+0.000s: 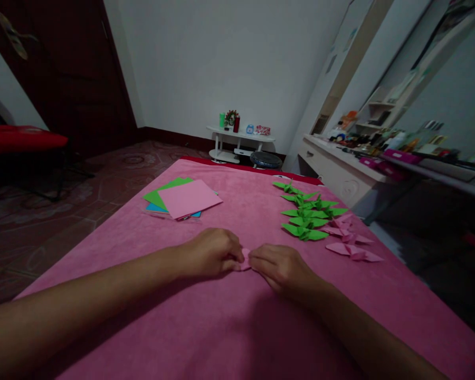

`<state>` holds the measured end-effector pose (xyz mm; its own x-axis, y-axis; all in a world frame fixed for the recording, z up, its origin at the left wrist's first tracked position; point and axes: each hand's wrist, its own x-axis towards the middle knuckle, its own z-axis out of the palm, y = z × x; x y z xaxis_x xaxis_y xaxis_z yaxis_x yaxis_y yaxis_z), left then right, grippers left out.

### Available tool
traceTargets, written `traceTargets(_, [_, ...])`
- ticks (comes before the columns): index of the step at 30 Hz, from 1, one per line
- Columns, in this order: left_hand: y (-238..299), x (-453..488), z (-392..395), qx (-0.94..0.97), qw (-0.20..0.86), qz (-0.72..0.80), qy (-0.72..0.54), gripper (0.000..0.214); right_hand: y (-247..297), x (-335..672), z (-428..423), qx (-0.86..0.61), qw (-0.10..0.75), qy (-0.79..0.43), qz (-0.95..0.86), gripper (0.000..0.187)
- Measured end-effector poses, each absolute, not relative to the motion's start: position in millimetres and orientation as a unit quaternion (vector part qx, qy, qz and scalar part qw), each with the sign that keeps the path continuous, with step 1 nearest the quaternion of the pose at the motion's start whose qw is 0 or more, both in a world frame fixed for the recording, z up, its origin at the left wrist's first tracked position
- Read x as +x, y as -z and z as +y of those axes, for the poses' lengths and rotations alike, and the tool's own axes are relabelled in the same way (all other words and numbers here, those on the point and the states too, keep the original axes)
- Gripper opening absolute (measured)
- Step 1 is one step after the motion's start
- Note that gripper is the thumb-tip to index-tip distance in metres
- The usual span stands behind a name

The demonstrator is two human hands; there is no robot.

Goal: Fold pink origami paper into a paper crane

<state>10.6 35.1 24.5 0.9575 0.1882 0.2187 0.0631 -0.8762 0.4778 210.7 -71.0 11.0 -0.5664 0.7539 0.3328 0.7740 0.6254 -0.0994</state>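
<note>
Between my two hands a small folded piece of pink paper (245,259) lies on the pink cloth. My left hand (211,253) is closed with its thumb and fingers pinching the paper's left side. From the right, the fingers of my right hand (283,266) are pressed together on the paper's other edge. Most of the paper is hidden under the fingers. To the right sit several green paper cranes (305,231) in rough rows, with a few pink paper cranes (355,252) beside them.
A stack of square paper sheets (190,199), pink on top with green and blue below, lies at the left. Beyond the cloth-covered table (237,179) stand a stool (266,159) and a low white stand (241,133). A cluttered dresser (348,163) is on the right.
</note>
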Motion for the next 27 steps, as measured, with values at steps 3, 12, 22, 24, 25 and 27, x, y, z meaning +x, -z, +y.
traceTargets(3, [-16,2,15,0.963,0.219,0.091,-0.130,0.017,-7,203,-89,-0.457,0.197,0.012,-0.867,0.021])
traceTargets(12, [-1,1,28,0.943,0.271,0.085,-0.177,0.026,6,198,-95,-0.528,0.320,-0.076,-0.783,0.013])
traceTargets(22, [-1,4,35,0.931,0.309,0.091,-0.173,0.029,1,188,-99,-0.585,0.340,-0.118,-0.727,0.018])
traceTargets(24, [-2,4,35,0.932,0.291,0.100,-0.193,0.032,3,190,-99,-0.583,0.330,-0.111,-0.734,0.018])
traceTargets(25, [-3,5,35,0.932,0.284,0.103,-0.197,0.035,4,191,-99,-0.581,0.325,-0.108,-0.739,0.017])
traceTargets(27, [-4,5,34,0.929,0.293,0.112,-0.196,0.041,5,194,-99,-0.575,0.321,-0.097,-0.747,0.015])
